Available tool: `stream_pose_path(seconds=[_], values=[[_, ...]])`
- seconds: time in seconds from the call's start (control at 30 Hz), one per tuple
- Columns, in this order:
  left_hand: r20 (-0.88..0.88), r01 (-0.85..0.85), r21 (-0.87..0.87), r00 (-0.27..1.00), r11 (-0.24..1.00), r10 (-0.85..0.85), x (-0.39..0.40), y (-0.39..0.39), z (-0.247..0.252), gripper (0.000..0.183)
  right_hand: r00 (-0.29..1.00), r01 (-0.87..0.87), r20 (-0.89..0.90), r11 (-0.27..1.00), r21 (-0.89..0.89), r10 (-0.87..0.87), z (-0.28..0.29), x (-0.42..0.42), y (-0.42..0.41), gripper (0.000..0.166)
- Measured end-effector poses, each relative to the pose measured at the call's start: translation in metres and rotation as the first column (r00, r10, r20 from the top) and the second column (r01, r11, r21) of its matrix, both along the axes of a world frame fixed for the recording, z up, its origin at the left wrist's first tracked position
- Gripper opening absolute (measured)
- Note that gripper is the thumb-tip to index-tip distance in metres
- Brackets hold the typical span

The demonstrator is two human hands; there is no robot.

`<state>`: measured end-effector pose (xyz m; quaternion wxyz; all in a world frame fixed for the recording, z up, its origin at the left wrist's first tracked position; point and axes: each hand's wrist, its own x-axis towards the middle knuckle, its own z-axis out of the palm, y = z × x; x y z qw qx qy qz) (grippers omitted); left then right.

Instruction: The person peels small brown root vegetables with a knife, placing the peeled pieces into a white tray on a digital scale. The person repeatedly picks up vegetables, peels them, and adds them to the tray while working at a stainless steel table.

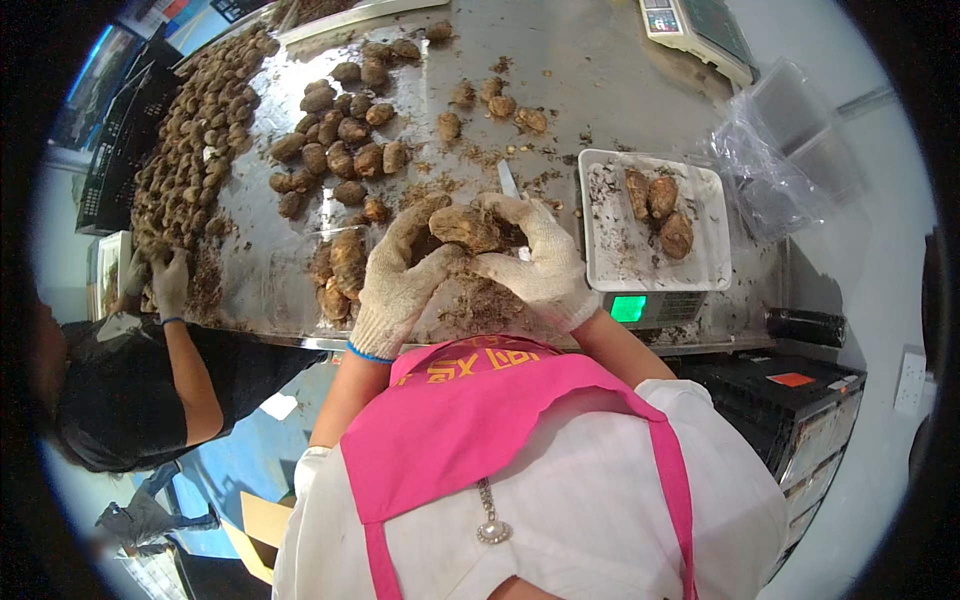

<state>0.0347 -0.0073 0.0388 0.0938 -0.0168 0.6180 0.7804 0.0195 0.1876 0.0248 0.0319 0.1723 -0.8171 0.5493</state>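
Both of my hands wear off-white knit gloves soiled with dirt. Between them, above the metal table, is a brown taro corm (466, 228). My left hand (401, 274) grips its left end, and my right hand (544, 266) has thumb and fingers around its right end. Just beyond the right fingers a knife blade (508, 180) lies on the table; the rest of the knife is mostly hidden by that hand. Left of my left hand, several larger taro corms (346, 262) sit in a clear plastic container (300, 251). Loose fibrous peelings (484, 304) lie below the held corm.
At right, a digital scale (660, 309) carries a white tray (591, 262) with three taro corms (663, 196). Clear plastic bags (772, 172) lie beyond it. Several taros (337, 135) spread across the table (592, 82), with a large heap (202, 127) farther left, where a co-worker's gloved hand (171, 281) reaches in.
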Motion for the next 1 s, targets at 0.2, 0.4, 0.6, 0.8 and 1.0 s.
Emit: stream_pose_path(seconds=[0.2, 0.4, 0.6, 0.8, 1.0], values=[[0.044, -0.008, 0.011, 0.999, 1.0, 0.008, -0.008, -0.001, -0.007, 0.047, 0.992, 0.039, 0.124, 0.979, -0.199, -0.014, 0.012, 0.002, 0.003, 0.037], [0.05, -0.018, 0.18, 0.999, 0.984, 0.009, -0.006, -0.004, -0.014, 0.048, 0.949, 0.223, 0.306, 0.839, -0.496, -0.071, -0.026, -0.016, 0.015, 0.02], [0.101, -0.057, 0.257, 0.994, 0.965, 0.032, -0.003, -0.008, -0.011, 0.051, 0.952, 0.169, 0.298, 0.932, -0.32, -0.07, -0.028, -0.013, 0.013, 0.033], [0.115, -0.07, 0.307, 0.993, 0.949, 0.036, -0.001, -0.013, -0.016, 0.058, 0.941, 0.081, 0.34, 0.973, -0.215, -0.003, -0.018, -0.003, 0.013, 0.035], [0.129, -0.038, 0.253, 0.992, 0.967, 0.005, -0.001, -0.011, -0.017, 0.061, 0.957, -0.115, 0.173, 0.853, -0.509, 0.232, -0.018, 0.001, -0.006, 0.05]])
